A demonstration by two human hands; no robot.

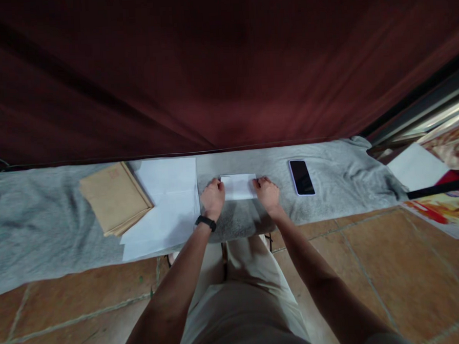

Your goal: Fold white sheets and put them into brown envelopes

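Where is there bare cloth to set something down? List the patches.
Free: grey cloth left of the brown envelopes; the strip between right hand and phone; beyond the phone. Crowded: envelopes, white sheets, left hand, folded paper.
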